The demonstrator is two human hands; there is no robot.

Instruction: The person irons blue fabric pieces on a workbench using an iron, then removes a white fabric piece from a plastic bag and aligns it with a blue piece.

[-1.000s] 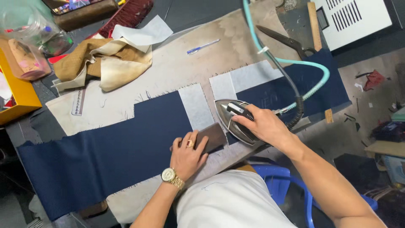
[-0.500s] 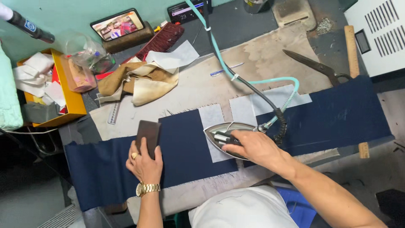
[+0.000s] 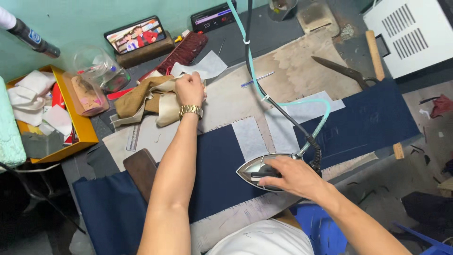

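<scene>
Head view looked down on a cluttered desk [image 3: 302,71] covered by a stained pressing cloth. The right hand [image 3: 295,177] was clamped around the handle of a steam iron [image 3: 259,171], which sat flat on a long strip of navy fabric [image 3: 217,170] lying across the near edge of the desk. A black cord and a pale green hose [image 3: 264,89] ran up from the back of the iron. The left hand [image 3: 189,89], with a gold wristwatch [image 3: 190,111] on the wrist, reached well away from the iron and closed its fingers on a heap of tan and cream fabric pieces [image 3: 144,97] at the far side. A dark wooden block [image 3: 140,170] rested on the navy fabric just left of that forearm. Scissors [image 3: 342,71] lay beyond the iron, near a white machine.
</scene>
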